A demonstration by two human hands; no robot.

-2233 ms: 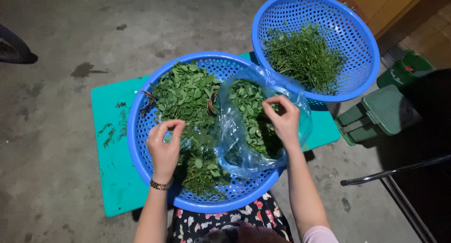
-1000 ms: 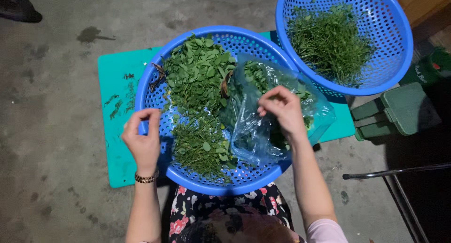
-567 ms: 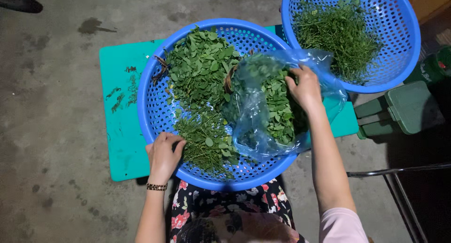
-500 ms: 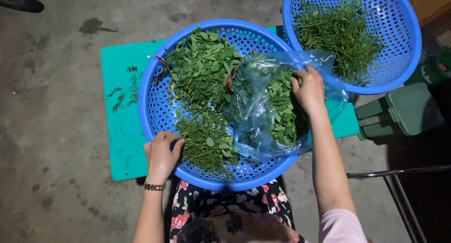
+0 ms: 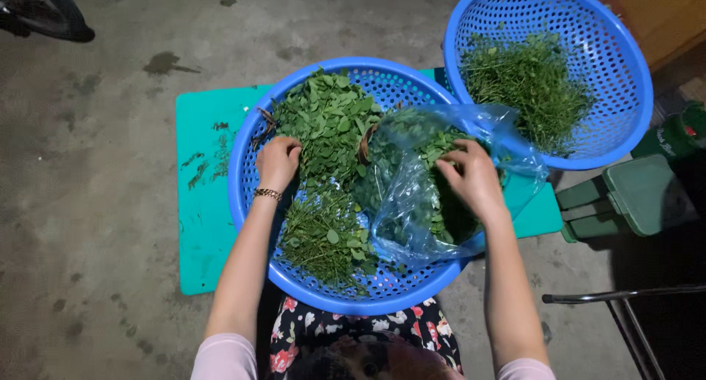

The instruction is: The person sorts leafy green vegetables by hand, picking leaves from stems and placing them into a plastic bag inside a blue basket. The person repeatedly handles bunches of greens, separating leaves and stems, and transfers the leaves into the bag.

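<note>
My left hand (image 5: 278, 162) is down in the big blue basket (image 5: 254, 226) in front of me, fingers curled loosely onto the pile of leafy greens (image 5: 327, 123), resting at about nine o'clock of the pile; whether it has actually pinched any stems I cannot tell. A thin bracelet (image 5: 268, 194) sits on that wrist. My right hand (image 5: 471, 178) is over at three o'clock in the same basket, fingers bent and pressing into the clear plastic bag (image 5: 412, 211), fingertips on the leaves that fill it; the bag looks gripped, though the exact hold is hidden by my own knuckles. The bag lies with its long axis running from roughly seven o'clock to one o'clock, its crumpled open mouth pointing up toward one o'clock, just touching the second blue basket (image 5: 625, 71). That second basket sits at one o'clock, tilted, holding finer stripped stems (image 5: 529, 79). Near six o'clock in my basket lies a smaller heap of sprigs (image 5: 323, 237), stems pointing toward me. Under it all is a teal mat (image 5: 202, 203) on the concrete floor (image 5: 88, 203), scattered with leaf bits. A green plastic stool (image 5: 632, 196) stands at three o'clock, well apart from my hands.
</note>
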